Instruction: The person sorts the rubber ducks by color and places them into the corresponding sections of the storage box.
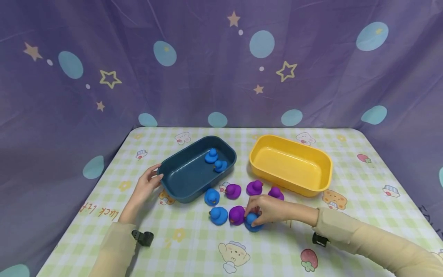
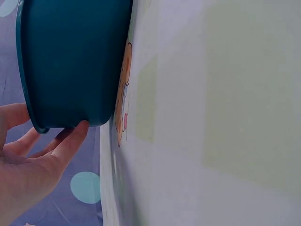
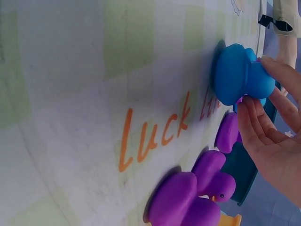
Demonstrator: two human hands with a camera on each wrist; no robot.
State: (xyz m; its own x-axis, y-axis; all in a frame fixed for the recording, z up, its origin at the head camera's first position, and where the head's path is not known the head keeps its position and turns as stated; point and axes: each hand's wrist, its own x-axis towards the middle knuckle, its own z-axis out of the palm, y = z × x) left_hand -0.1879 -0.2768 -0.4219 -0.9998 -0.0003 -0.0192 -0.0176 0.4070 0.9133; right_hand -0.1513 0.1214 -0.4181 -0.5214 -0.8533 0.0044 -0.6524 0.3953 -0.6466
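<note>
The smooth blue toy duck (image 3: 230,75) is pinched by the head between thumb and fingers of my right hand (image 1: 269,208), just beside a purple toy duck (image 1: 236,216), at the green-and-white checked tablecloth (image 1: 194,254). My left hand (image 1: 145,186) holds the left end of the dark teal oblong tray (image 1: 183,175), containing two blue ducks (image 1: 211,156). A yellow oblong tray (image 1: 287,165) stands right.

The right grip (image 3: 276,157) pinches 1 blue duck (image 3: 235,75) near purple ducks (image 3: 173,200).
</note>
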